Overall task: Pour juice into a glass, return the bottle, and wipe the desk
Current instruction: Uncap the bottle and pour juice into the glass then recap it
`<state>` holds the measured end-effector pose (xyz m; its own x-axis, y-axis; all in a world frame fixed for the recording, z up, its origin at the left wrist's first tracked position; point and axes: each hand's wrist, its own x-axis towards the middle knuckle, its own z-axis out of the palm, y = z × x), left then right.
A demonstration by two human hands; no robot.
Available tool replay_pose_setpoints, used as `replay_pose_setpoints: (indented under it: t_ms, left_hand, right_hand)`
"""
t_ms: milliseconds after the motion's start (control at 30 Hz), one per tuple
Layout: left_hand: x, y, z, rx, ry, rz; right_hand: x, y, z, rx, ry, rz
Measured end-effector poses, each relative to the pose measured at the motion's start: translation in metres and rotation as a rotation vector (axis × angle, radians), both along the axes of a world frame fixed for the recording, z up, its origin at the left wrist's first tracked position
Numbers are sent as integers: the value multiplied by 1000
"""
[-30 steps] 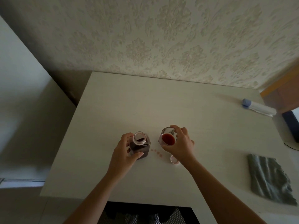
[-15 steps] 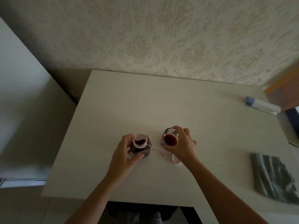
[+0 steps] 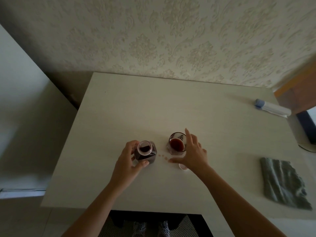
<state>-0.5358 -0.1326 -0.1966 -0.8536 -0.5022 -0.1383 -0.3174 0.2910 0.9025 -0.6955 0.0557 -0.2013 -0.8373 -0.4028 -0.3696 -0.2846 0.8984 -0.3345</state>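
Glass (image 3: 177, 145) has been released by the right hand (image 3: 194, 153), fingers now spread; bottle (image 3: 145, 152) is still gripped by the left hand (image 3: 127, 159).

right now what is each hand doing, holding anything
Left hand: grips the open juice bottle standing on the desk.
Right hand: open, fingers spread beside the glass of juice, holding nothing.

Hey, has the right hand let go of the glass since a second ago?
Yes. The right hand has opened, its fingers spread beside the glass, which stands on the desk right of the spilled drops.
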Motion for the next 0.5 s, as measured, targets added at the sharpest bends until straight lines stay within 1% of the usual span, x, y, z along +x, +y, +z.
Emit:
replay_pose_setpoints:
  t_ms: [67, 167, 267, 400, 500]
  left_hand:
    - [0, -1, -2, 3, 0, 1]
    - [0, -1, -3, 6, -2, -4]
    - [0, 0, -6, 12, -1, -6]
    - [1, 1, -9, 0, -3, 3]
    - [2, 2, -9, 1, 1, 12]
  right_hand:
    - [9, 11, -4, 17, 24, -80]
    - [20, 24, -13, 77, -33, -124]
    - [27, 27, -19, 98, -55, -102]
    - [32, 23, -23, 111, 5, -26]
    - [34, 22, -26, 76, 42, 22]
